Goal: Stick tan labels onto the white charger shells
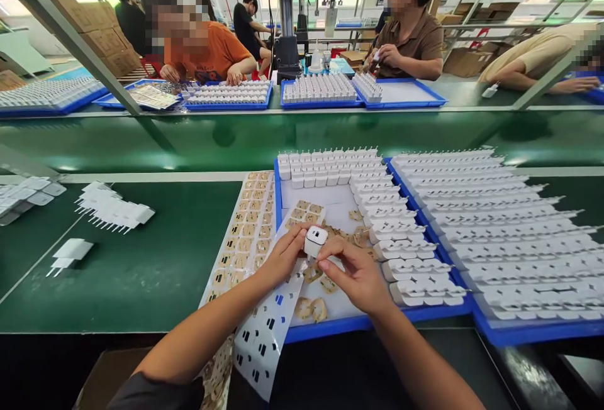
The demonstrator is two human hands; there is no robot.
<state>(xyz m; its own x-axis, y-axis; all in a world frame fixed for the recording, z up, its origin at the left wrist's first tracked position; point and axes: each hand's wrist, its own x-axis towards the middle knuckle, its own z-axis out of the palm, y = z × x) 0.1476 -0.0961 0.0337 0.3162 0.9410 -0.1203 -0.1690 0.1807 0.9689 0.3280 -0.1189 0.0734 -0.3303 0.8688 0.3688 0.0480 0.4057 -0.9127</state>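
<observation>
Being held port-end up, long axis near upright, white charger (315,243) clamped by left hand (283,260) at eight o'clock, right hand (359,275) at four, over blue tray (330,329), green bench (141,290), people (217,48) towards eleven.

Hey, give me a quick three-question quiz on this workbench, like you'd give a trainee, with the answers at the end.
1. True or false: the left hand holds the white adapter with its dark-slotted face hidden from the camera.
2. Where is the lone adapter on the green bench? A) left of the tray beneath the hands; B) right of it; C) inside it.
3. Fill in: that tray's rim is ____.
Key: 1 false; 2 A; 3 blue.
</observation>
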